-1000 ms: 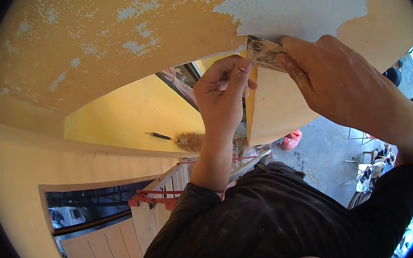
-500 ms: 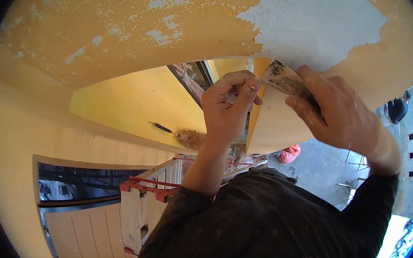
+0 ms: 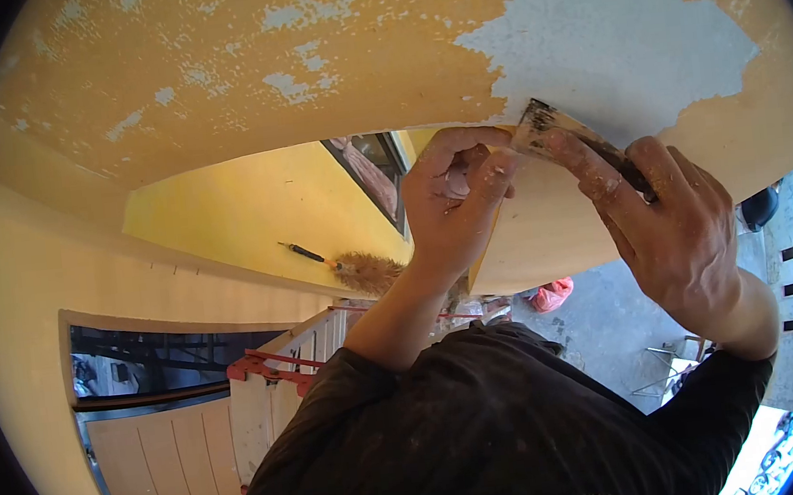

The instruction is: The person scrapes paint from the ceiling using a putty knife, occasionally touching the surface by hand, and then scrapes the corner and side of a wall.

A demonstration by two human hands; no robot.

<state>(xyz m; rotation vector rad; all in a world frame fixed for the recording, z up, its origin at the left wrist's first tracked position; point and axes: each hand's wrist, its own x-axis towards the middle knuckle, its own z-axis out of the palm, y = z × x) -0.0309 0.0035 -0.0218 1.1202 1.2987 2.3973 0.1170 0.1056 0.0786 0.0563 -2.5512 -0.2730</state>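
My right hand [image 3: 665, 212] is wrapped round a flat, dirty scraper [image 3: 562, 131], with one finger stretched along its blade. The blade lies near the lower edge of a bare whitish patch [image 3: 616, 45] in the orange painted surface [image 3: 379, 68] overhead. Close to the blade's left corner, my left hand [image 3: 458, 189] has its thumb and forefinger curled together; whatever is between them is hidden or too small to name. Whitish specks cover the fingers of both hands.
A feather duster [image 3: 365, 271] lies at the yellow wall. Below it stands a ladder [image 3: 261, 380] with red parts. A pink bag [image 3: 552, 295] rests on the grey floor [image 3: 605, 332]. A window [image 3: 372, 169] shows behind my left hand.
My right hand has turned and shifted slightly down, and its forefinger now lies on the blade. My left hand has moved a little to the right. The view has shifted slightly.
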